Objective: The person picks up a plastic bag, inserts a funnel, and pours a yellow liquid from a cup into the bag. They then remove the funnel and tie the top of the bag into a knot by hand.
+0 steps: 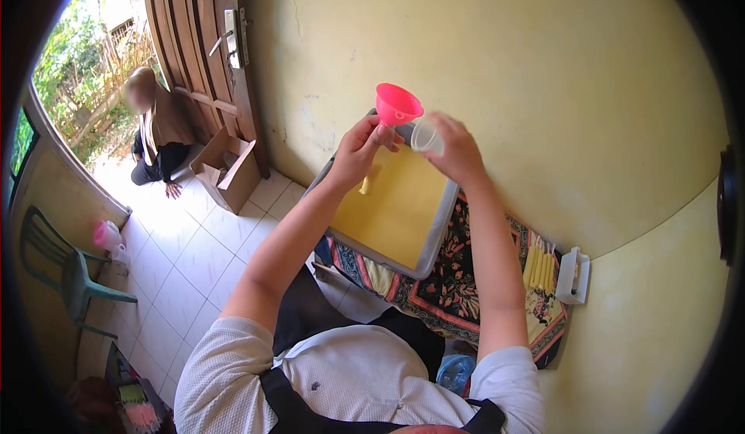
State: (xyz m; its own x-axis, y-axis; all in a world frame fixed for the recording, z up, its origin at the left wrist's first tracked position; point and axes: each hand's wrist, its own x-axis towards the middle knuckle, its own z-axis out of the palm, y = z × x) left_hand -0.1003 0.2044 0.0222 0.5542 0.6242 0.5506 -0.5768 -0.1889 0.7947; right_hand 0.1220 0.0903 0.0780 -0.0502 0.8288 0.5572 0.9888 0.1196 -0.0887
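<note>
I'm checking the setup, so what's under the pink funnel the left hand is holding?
Below the pink funnel, the left hand grips a small yellow-filled pouch hanging over the tray of yellow liquid. The fingers cover the funnel's spout, so whether it sits inside the pouch cannot be seen.

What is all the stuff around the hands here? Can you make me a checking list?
Surface: patterned mat on white floor tiles.
Job's things: pink funnel, clear cup, tray of yellow liquid.
Clutter: yellow filled sticks and a white device on the mat.
Grippers: left hand holds the funnel; right hand holds the cup beside it.
Cables: nothing seen.
Surroundings: yellow wall, wooden door, cardboard box, green chair, another person crouching at the doorway.
</note>
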